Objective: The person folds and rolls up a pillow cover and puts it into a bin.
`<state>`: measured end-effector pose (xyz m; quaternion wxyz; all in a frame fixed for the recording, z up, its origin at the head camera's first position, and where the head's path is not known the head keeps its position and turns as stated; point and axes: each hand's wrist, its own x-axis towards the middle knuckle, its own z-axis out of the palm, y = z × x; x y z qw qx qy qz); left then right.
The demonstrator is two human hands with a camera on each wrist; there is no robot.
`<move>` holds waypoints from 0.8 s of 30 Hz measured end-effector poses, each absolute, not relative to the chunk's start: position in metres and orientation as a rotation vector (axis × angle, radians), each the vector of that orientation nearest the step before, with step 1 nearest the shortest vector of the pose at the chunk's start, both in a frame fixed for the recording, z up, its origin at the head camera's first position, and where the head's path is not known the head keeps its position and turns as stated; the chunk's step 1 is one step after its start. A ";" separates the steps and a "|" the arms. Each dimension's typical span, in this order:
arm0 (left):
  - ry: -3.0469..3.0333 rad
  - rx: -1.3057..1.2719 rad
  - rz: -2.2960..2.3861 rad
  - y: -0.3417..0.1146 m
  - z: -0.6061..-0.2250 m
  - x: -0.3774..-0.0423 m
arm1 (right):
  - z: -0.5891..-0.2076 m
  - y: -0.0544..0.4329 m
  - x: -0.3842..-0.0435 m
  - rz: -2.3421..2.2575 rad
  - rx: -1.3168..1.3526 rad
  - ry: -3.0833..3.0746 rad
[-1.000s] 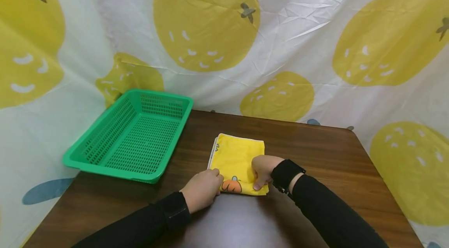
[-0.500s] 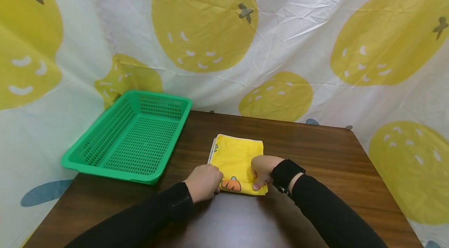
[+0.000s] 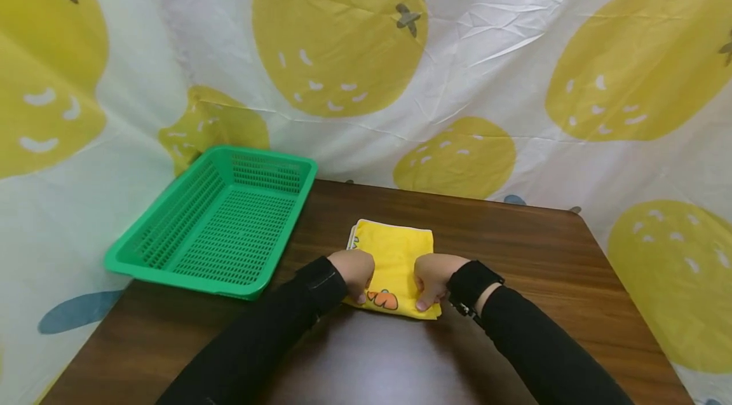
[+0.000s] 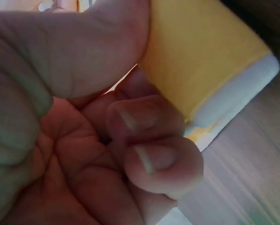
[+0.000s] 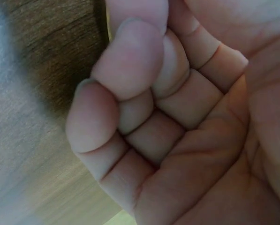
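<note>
A folded yellow cloth [image 3: 394, 252] with white edging and an orange pumpkin print lies on the wooden table. Its near left part is pinched by my left hand [image 3: 353, 273], thumb on top. The left wrist view shows a thick folded layer of the cloth [image 4: 200, 56] against the thumb, other fingers curled below it. At the near right corner my right hand [image 3: 436, 278] pinches the cloth with its thumb over the edge. In the right wrist view the curled fingers [image 5: 130, 61] hide nearly all of the cloth.
A green plastic basket [image 3: 251, 294] with slotted walls stands at the left of the brown table [image 3: 515, 252]. Behind and beside the table hangs a white curtain [image 3: 486, 30] with large yellow fruit prints.
My left hand has moved right and slightly up, from the cloth's left edge onto its near left part, now covering more of it. My right hand has stayed in place on the near right corner.
</note>
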<state>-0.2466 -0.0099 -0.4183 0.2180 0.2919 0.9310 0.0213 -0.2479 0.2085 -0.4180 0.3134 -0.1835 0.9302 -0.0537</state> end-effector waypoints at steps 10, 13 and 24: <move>2.621 0.780 0.029 -0.009 -0.423 -0.246 | -0.422 0.214 -0.209 -0.231 -0.776 2.728; 2.629 0.782 0.041 -0.010 -0.426 -0.247 | -0.424 0.216 -0.184 -0.161 -0.928 2.863; 2.620 0.800 0.072 -0.012 -0.426 -0.245 | -0.442 0.226 -0.147 -0.009 -1.098 3.080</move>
